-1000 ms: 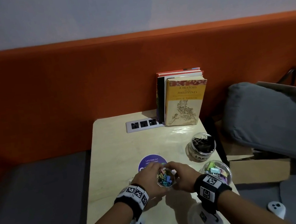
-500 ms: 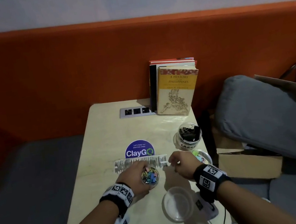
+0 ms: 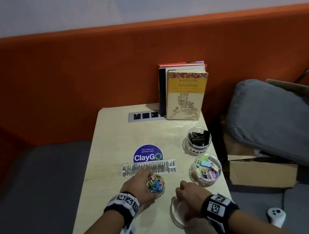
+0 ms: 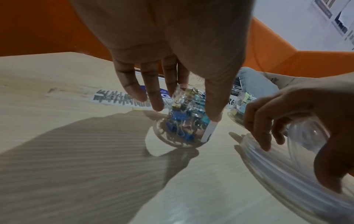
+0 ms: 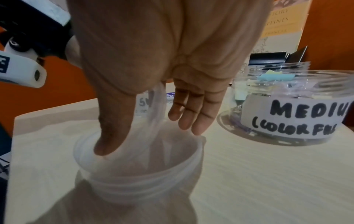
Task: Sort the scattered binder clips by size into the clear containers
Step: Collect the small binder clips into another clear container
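At three o'clock of the left hand (image 3: 139,185) gripping the small-clip jar (image 3: 155,183), the right hand (image 3: 191,195) pinches its lid (image 3: 175,214) off the worktop (image 3: 113,143).

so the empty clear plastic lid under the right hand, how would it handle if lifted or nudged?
The clear plastic lid looks thin and empty, so probably very light and apt to skid on the smooth pale wooden table. The right hand has its thumb inside the rim and fingers outside, which should hold. It lies flat, so unlikely to tip.
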Tool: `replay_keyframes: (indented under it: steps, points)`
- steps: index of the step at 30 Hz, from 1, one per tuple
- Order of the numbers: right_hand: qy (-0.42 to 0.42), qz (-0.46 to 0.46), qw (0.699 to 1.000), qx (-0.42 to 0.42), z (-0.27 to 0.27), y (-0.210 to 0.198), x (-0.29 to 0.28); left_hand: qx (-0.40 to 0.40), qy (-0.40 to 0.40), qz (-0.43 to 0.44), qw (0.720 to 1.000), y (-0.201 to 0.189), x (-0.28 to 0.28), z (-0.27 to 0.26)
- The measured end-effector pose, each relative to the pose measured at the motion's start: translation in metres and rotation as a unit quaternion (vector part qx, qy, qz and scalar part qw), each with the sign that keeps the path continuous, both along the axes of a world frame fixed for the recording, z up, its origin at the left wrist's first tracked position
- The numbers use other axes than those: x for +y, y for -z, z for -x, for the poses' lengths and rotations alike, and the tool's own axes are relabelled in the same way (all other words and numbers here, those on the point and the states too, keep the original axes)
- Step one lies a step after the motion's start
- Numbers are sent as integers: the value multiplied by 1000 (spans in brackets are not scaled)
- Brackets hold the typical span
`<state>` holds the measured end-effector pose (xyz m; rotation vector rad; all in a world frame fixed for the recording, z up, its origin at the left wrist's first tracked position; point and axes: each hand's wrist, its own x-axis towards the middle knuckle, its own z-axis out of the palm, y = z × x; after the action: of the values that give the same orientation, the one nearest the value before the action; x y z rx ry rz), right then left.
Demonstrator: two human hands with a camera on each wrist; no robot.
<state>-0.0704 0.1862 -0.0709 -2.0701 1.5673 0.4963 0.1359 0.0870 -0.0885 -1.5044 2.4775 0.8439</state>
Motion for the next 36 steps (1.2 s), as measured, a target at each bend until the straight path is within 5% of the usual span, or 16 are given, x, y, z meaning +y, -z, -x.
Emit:
replay_keyframes:
  steps: [14, 19, 26, 36]
  points:
    - [223, 33, 957, -183, -9, -13, -42, 21, -41, -51, 998, -1, -9, -14]
    - [174, 51, 955, -237, -35, -13, -59, 48, -48, -75, 995, -4, -9, -17]
    - [123, 40, 982, -136, -64, -5, -73, 44, -30, -70, 996, -15, -3, -16]
    - [63, 47, 984, -161, -61, -13, -78, 2, -12, -105, 994, -19, -15, -18]
